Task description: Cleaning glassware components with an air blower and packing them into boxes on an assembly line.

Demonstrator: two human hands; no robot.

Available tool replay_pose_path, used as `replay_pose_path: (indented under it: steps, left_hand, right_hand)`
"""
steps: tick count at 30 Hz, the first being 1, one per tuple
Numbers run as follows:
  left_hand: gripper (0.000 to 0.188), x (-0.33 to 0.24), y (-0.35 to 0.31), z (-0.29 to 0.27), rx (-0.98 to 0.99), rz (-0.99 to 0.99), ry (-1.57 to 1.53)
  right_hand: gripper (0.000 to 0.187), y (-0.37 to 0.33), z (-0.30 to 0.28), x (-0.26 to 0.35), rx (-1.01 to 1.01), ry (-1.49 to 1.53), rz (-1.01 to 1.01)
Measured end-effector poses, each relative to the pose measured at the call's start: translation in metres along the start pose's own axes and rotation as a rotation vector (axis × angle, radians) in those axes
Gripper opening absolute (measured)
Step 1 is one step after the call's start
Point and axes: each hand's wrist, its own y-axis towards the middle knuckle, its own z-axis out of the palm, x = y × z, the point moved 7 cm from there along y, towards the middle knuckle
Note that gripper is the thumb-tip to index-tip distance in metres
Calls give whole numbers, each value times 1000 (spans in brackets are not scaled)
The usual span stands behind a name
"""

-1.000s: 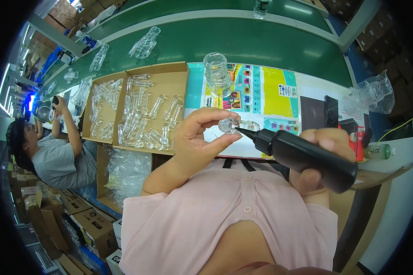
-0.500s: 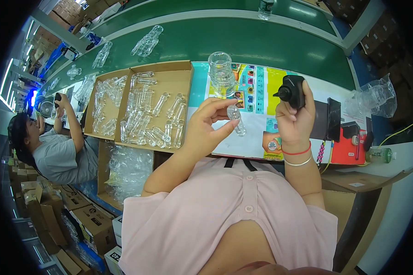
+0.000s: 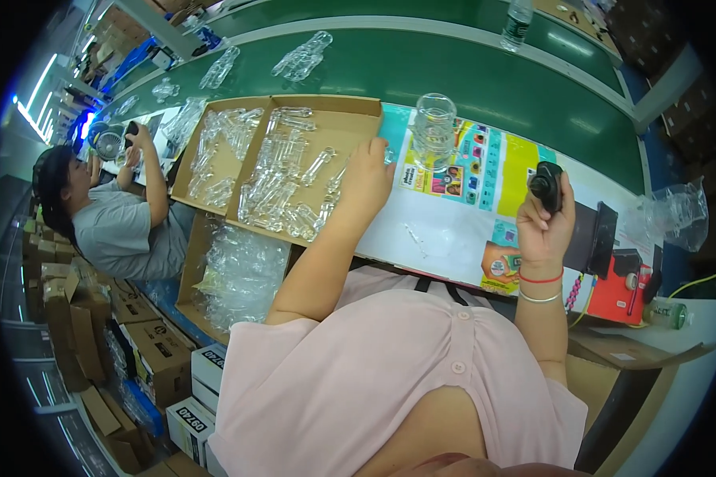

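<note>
Clear pieces are lying loosely heaped in the cardboard tray, to the left of the printed board. Your left hand is reaching over the tray's right edge, its back turned up; a clear bit is showing beside the fingertips, but the hand is hiding the rest, so I cannot tell whether you are pinching a piece. Your right hand is gripping the black bottle above the right part of the board.

If you are holding a piece, a loose pinch could be letting it slip onto the rim or into the heap, where knocks could be chipping it. Your left forearm is crossing the tray's near right corner, so dipping it could be dragging pieces together. The clear vessel is standing just right of that hand; a wide swing could be toppling it. Squeezing the bottle too hard could be dripping its contents over the board. Small clear marks are showing on the white surface; if they are wet, anything you are setting there could be getting smeared.
</note>
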Motion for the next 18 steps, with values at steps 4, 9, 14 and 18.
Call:
replay_pose_path:
  steps: [4, 9, 14, 18]
  left_hand:
    - [23, 36, 6, -32, 30, -80, 151]
    - [28, 105, -22, -26, 465, -328, 391]
    - [28, 119, -39, -18, 432, -421, 260]
    - [24, 112, -29, -36, 58, -500, -288]
  right_hand:
    - [28, 1, -5, 3, 4, -17, 13]
    - [28, 2, -7, 0, -4, -31, 30]
    - [26, 1, -5, -5, -9, -37, 34]
    - [24, 0, -3, -6, -24, -51, 31]
